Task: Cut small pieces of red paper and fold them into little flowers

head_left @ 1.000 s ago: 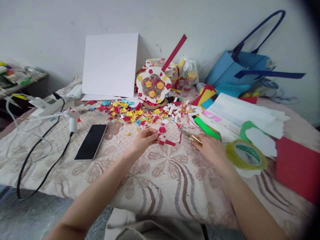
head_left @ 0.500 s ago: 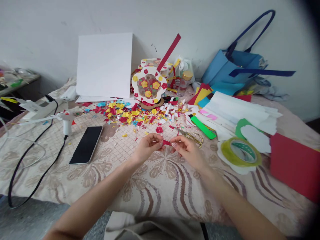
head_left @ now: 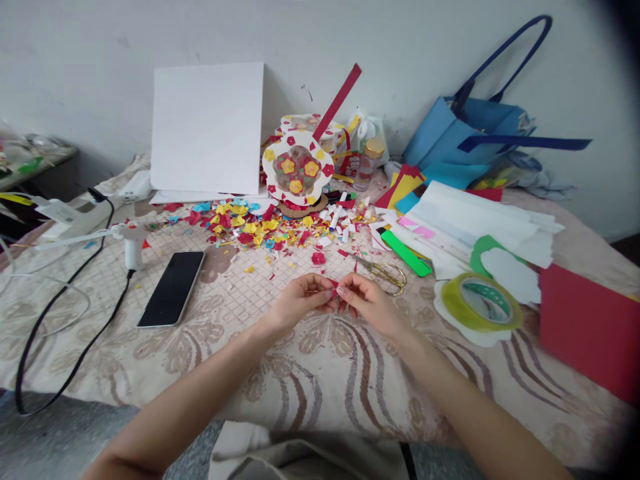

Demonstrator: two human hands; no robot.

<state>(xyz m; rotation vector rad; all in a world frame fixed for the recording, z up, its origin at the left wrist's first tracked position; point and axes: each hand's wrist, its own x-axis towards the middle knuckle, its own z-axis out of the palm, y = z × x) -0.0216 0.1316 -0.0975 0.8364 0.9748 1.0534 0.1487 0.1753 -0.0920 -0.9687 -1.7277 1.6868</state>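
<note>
My left hand (head_left: pixel 301 301) and my right hand (head_left: pixel 367 303) meet over the patterned bedspread (head_left: pixel 320 373), fingertips pinched together on a small red paper piece (head_left: pixel 334 288), mostly hidden between them. Gold-handled scissors (head_left: pixel 383 270) lie just beyond my right hand, untouched. A heap of red, yellow and blue paper scraps (head_left: pixel 265 227) spreads behind the hands. A white flower-shaped craft with yellow and red blossoms (head_left: pixel 298 168) stands upright further back.
A black phone (head_left: pixel 171 288) lies to the left, near a white glue gun (head_left: pixel 131 241) with a black cable (head_left: pixel 70 333). A roll of clear tape (head_left: pixel 481 303), white and green paper, a red sheet (head_left: pixel 590 327) and a blue bag (head_left: pixel 475 137) are to the right. A white board (head_left: pixel 207 128) leans on the wall.
My right hand left the scissors lying on the bedspread and came left to meet my left hand. Both hands now pinch the red paper piece closer together.
</note>
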